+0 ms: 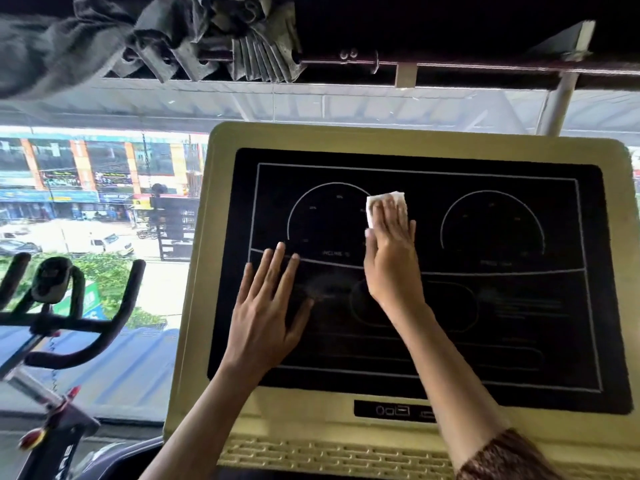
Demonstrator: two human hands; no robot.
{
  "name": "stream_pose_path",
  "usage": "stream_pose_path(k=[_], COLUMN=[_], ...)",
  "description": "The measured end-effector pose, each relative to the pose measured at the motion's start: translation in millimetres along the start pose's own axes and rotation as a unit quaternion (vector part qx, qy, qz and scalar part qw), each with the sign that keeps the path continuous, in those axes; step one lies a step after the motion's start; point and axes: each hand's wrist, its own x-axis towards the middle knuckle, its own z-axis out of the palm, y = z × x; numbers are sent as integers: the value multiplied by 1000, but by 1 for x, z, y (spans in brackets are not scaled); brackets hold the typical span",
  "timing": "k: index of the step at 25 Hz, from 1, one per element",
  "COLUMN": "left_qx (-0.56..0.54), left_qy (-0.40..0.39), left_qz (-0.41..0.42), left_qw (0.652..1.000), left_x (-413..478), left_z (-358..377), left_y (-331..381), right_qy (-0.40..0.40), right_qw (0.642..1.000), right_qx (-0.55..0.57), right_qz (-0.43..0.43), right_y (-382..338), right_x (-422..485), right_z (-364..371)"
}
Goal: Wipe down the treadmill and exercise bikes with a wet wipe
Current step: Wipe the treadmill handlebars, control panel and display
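We are in a room by a big window, and outside we see a sunny street with shops and cars. A grey curtain is bunched up at the top. In front of us is the treadmill, and its black screen fills most of our view.

The wet wipe lies flat on the screen, near the top edge and about in the middle. It sits between the two round dials, touching the right side of the left dial. The right hand lies on top of the wipe. Its fingers are straight and close together, and they press the wipe down without curling round it. We think it is held flat like this so that more of the wipe rubs the glass at once.

The left hand rests on the screen too, nearer the left edge and lower down. Its fingers are spread wide and it holds nothing. We think it leans there to keep the person steady.

Both arms reach up and forward, and the right arm stretches further.

The exercise bike stands to the left of the treadmill, and no hand is touching it.
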Motion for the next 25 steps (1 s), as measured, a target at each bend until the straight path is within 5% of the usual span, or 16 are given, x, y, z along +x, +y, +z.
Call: stream_pose_path(k=[5,10,15,19,25], left_qx=[-15,-37,-26,-17,-15], left_qy=[-1,-8,-24,-26,-24], left_qz=[12,52,63,61,68], left_qw=[1000,998,997,998,997], left_x=[-24,-45,-56,-58,-58], left_z=[-2,-1,5,5,6], left_y=[-8,1,11,12,11], right_qy=[-106,-15,-75,-9,-52], right_qw=[978,1000,988,996,994], right_qx=[-20,-10,-86,-52,-83], right_qz=[-180,-11,-102,70,-47], right_y=[-28,3,7,28,5], right_x=[-34,-101,-151,-174,-154], right_z=[25,10,10,-8,8])
